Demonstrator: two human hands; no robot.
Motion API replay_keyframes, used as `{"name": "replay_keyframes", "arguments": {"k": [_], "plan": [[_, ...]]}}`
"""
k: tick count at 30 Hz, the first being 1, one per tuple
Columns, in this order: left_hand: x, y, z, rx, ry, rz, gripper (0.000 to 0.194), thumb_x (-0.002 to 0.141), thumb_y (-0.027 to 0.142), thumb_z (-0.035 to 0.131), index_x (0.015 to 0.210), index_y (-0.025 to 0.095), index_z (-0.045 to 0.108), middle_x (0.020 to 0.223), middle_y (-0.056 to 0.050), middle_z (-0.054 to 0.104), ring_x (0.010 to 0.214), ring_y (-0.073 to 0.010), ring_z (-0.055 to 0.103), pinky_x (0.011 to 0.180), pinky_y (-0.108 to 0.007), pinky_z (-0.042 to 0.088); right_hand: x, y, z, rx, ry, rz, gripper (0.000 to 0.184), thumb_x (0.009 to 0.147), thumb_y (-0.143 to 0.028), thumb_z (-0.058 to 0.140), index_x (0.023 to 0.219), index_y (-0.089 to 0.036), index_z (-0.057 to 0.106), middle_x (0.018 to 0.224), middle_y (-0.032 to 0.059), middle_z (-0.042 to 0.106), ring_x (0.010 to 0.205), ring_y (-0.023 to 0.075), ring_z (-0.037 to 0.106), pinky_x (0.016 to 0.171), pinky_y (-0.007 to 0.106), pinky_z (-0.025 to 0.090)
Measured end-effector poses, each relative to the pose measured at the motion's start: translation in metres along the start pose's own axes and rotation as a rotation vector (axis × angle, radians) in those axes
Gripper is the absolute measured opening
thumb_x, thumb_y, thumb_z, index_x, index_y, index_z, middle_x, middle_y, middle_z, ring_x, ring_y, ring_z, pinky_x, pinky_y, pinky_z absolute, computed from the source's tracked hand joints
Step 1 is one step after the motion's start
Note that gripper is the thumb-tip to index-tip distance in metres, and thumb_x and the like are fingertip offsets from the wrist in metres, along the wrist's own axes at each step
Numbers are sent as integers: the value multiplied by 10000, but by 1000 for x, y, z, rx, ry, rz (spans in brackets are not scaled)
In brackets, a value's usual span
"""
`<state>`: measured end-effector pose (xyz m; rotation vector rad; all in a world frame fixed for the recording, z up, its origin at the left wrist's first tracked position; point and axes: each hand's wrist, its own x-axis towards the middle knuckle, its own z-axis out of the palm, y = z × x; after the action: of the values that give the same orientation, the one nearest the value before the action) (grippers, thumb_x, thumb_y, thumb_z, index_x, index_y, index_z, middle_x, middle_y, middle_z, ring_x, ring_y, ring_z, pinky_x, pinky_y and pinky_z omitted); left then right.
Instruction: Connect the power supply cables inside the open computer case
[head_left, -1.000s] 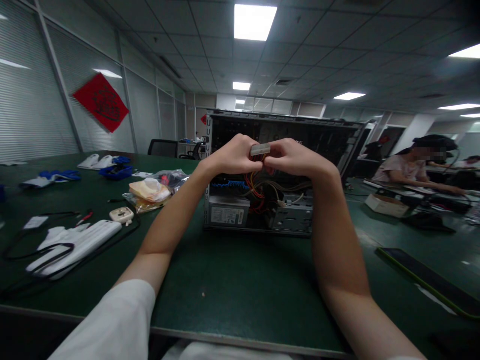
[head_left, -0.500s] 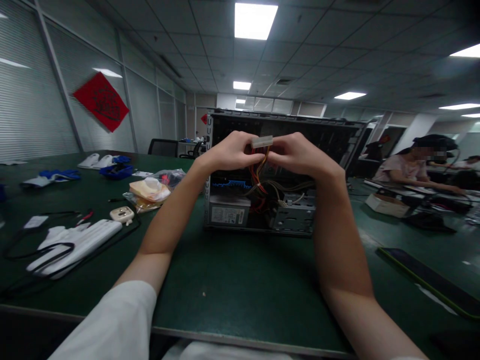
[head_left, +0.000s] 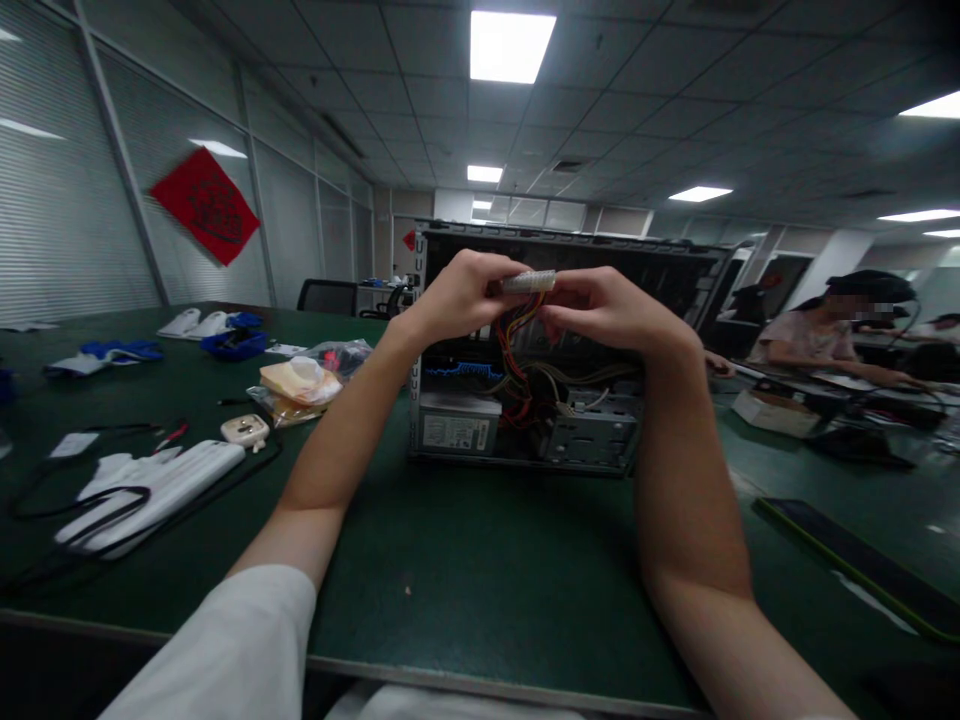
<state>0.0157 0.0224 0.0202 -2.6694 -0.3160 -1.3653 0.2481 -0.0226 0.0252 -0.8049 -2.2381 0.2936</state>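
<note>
In front of an open computer case (head_left: 600, 468), both hands are raised around a whitish multi-pin power connector (head_left: 531, 283). My left hand (head_left: 469, 295) pinches the connector from its left side, fingers closed. From the right, my right hand (head_left: 604, 305) has its bent fingers at the other end of the same connector, and its exact grip is partly hidden. Yellow, red and dark wires (head_left: 508, 350) hang from the connector into the case. A metal power supply box (head_left: 457, 425) sits at the case's lower left, and a metal drive cage (head_left: 592, 438) at its lower right.
Left on the green table (head_left: 480, 580) lie a white power strip (head_left: 161, 495) with black cables, a beige plug adapter (head_left: 244, 430), a plastic bag (head_left: 307, 385) and blue-and-white gloves (head_left: 112, 355). To the right are a dark flat panel (head_left: 840, 560), a cardboard box (head_left: 772, 412) and a seated person (head_left: 802, 335).
Both hands have risen slightly and shifted right with the connector, which protrudes more to the right. My right hand has moved a little apart from the left, exposing more wires.
</note>
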Motion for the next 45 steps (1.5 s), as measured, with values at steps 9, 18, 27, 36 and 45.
{"name": "replay_keyframes", "arguments": {"k": [9, 18, 27, 36, 45], "plan": [[-2, -2, -2, 51, -31, -4, 261, 886, 186, 657, 1091, 136, 813, 868, -49, 785, 749, -137, 662, 682, -251, 457, 3, 9, -1, 0, -21, 2, 318, 863, -511, 797, 974, -215, 772, 780, 39, 753, 709, 207, 675, 647, 324, 523], [-1, -8, 2, 199, -50, 112, 250, 1000, 251, 601, 1134, 232, 812, 1020, -72, 783, 911, -177, 716, 799, -290, 501, 9, 17, 6, -115, 4, -22, 320, 921, -501, 706, 838, -195, 750, 693, 23, 724, 662, 198, 650, 618, 301, 461], [-1, -3, 1, -10, -56, 54, 392, 911, 207, 681, 1293, 122, 708, 1016, -83, 773, 883, -158, 701, 783, -260, 520, 7, 14, 4, -54, -127, -19, 434, 951, -587, 678, 758, -208, 766, 751, 59, 780, 711, 222, 712, 706, 322, 543], [-2, -3, -2, -195, -86, -108, 159, 848, 242, 724, 892, 105, 791, 777, -53, 751, 688, -113, 622, 630, -222, 460, 3, 13, -2, 9, -113, 54, 387, 881, -590, 781, 822, -209, 799, 779, 66, 798, 715, 233, 724, 685, 338, 580], [0, -5, 4, -289, -72, -123, 158, 823, 245, 742, 882, 103, 780, 776, -46, 743, 686, -108, 638, 627, -214, 469, 4, 18, -1, 71, -82, 2, 329, 883, -530, 797, 877, -201, 808, 785, 52, 797, 726, 228, 743, 703, 327, 599]]}}
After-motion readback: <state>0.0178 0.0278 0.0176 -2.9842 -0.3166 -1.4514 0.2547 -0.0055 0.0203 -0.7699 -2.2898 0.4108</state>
